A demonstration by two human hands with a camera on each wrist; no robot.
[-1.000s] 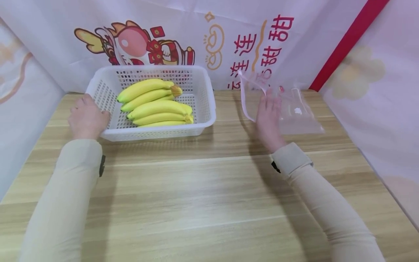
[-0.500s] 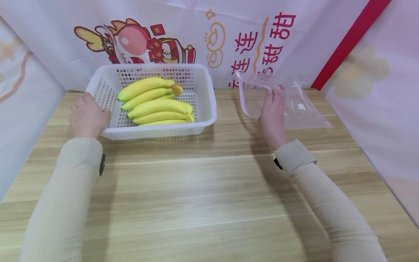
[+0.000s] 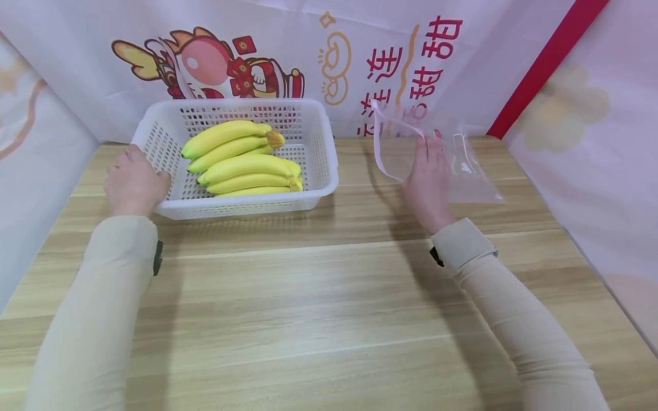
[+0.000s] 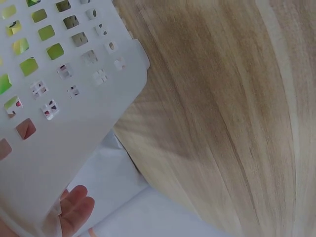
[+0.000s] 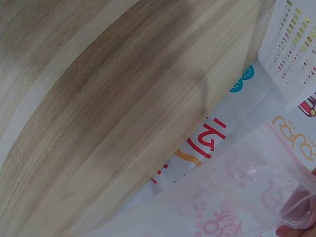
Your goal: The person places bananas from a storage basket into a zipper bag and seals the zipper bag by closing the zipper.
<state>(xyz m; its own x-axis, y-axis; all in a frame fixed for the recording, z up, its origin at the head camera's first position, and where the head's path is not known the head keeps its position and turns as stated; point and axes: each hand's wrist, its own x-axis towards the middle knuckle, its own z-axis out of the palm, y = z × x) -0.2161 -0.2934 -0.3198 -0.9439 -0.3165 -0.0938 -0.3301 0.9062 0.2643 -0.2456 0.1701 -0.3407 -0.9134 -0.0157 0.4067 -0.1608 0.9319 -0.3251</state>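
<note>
A white perforated basket (image 3: 241,210) is noted at upper left of the head frame, its left rim grasped by the fingers of the left hand (image 3: 136,184). Two bunches of yellow bananas (image 3: 249,169) are contained in it. At upper right, a clear bag (image 3: 475,185) with a pink-edged mouth facing left is pinched by the fingers of the right hand (image 3: 429,191). The wood-grain surface (image 3: 308,308) is backed by a printed white cloth (image 3: 288,34).
</note>
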